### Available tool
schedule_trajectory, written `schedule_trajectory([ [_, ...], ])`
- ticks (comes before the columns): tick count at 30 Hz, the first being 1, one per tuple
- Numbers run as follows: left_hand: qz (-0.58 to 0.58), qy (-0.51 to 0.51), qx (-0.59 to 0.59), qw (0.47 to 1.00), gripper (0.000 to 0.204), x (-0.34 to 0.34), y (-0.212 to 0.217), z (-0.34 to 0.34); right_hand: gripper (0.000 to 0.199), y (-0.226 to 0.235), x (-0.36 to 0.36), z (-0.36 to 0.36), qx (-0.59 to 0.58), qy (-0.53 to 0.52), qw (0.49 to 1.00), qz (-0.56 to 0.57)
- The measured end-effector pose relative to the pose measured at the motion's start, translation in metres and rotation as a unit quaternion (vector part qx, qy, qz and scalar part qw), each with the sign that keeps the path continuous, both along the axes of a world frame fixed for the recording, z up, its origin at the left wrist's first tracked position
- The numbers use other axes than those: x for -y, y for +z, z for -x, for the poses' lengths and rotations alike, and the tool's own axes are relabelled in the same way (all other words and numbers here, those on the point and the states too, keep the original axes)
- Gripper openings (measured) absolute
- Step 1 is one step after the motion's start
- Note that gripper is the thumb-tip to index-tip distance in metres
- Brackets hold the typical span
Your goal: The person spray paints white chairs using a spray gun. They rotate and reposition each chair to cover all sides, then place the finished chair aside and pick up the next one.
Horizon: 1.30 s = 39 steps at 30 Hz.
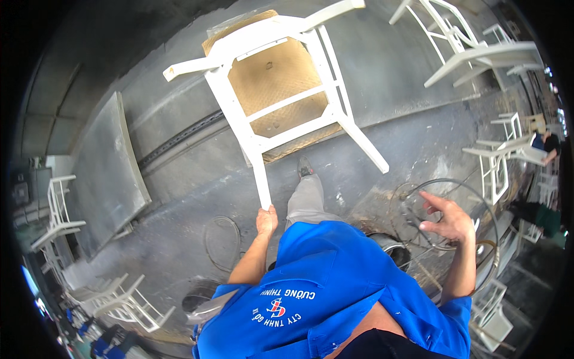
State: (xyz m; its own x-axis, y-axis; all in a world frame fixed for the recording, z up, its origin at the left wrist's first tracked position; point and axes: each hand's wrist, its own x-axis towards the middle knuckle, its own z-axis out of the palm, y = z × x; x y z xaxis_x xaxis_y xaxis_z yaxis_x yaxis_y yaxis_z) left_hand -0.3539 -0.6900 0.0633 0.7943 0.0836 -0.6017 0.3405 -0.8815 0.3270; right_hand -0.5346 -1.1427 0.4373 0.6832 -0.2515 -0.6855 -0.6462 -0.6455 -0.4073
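Note:
A white chair frame (299, 133) with an open seat and legs stretching outward rests on a brown cardboard sheet (269, 66) in front of me. My left hand (266, 221) is closed around the end of its near left leg. Off to the right, my right hand (451, 222) hangs in the air, fingers apart and nothing held. It is clear of the chair frame; a looped dark hose (448, 179) appears around and below it.
White chairs stand at upper right (478, 57), right (496, 161) and lower left (128, 302). A grey panel (110, 173) leans at left. By my body are a dark bucket (391, 248) and another container (200, 293). Another person (550, 143) is at far right.

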Motion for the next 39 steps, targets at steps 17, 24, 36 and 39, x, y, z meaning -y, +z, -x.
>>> schedule_trajectory([
  [17,-0.04,0.009,-0.007,0.999,0.054,0.005,-0.004,0.022,0.082,0.036,0.111,-0.193,0.412,-0.028,0.91,-0.023],
  [24,-0.035,-0.001,0.023,0.999,0.051,0.003,-0.019,0.032,0.075,0.07,0.093,-0.332,0.417,-0.054,0.907,-0.017],
  [36,0.005,0.05,-0.063,0.997,0.052,0.01,-0.057,0.068,0.095,0.033,0.035,-0.376,0.129,0.022,0.991,0.031],
  [39,0.02,0.034,-0.151,0.988,0.057,-0.002,-0.067,0.065,0.09,0.034,0.033,-0.358,0.11,0.044,0.991,0.068],
])
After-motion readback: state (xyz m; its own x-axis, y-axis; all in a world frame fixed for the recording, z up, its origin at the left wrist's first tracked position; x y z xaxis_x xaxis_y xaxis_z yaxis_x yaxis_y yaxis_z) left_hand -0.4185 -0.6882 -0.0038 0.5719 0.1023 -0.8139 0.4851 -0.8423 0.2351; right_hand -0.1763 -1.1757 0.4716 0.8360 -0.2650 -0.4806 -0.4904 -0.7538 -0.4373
